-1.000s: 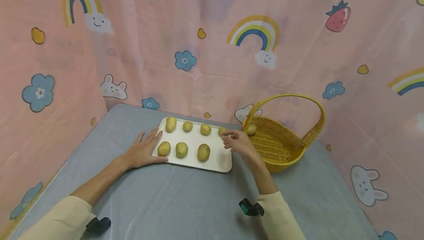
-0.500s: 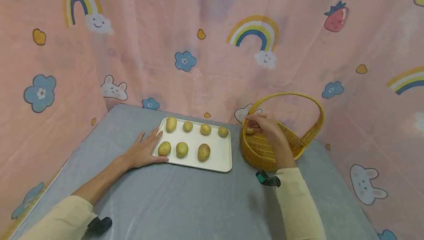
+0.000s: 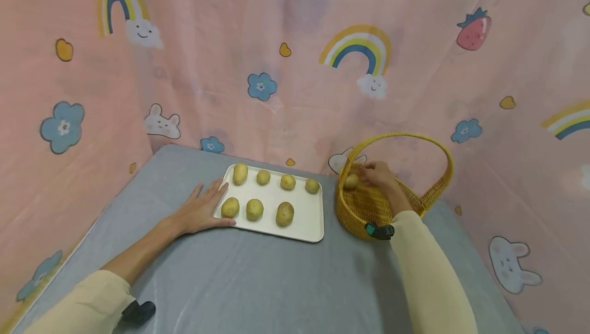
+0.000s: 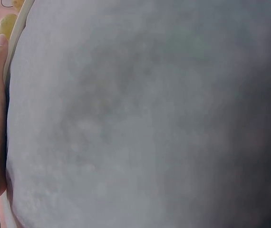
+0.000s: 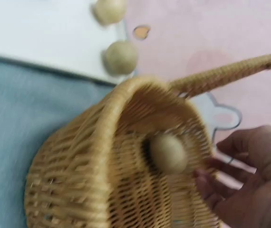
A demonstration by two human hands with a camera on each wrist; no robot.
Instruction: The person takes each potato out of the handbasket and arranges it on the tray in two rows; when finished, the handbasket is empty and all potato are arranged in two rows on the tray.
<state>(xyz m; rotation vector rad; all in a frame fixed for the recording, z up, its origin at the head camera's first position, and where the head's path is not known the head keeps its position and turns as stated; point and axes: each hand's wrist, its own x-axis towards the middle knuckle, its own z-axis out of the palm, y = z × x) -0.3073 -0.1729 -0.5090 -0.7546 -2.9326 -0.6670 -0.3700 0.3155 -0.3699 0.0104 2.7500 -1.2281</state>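
My left hand (image 3: 201,211) rests with spread, straight fingers on the left end of a white tray (image 3: 306,216), its thumb along the front edge. Several potatoes lie on the tray in two rows, among them a long one (image 3: 240,174) at the back left and a small round one (image 3: 312,186) at the back right. Inside the yellow wicker basket (image 3: 352,218) sits a single potato (image 5: 168,154). My right hand (image 3: 380,176) is over the basket, just right of that potato. In the right wrist view its fingers (image 5: 221,175) are loosely bent, apart from the potato, and hold nothing.
The basket's tall arched handle (image 3: 405,135) rises over the right forearm. Grey cloth (image 3: 258,277) covers the table. A patterned pink curtain (image 3: 295,113) hangs close behind the tray and basket.
My right hand has gone from the tray's back right potato into the basket, then shifted right, uncovering the potato there. The left hand has stayed on the tray.
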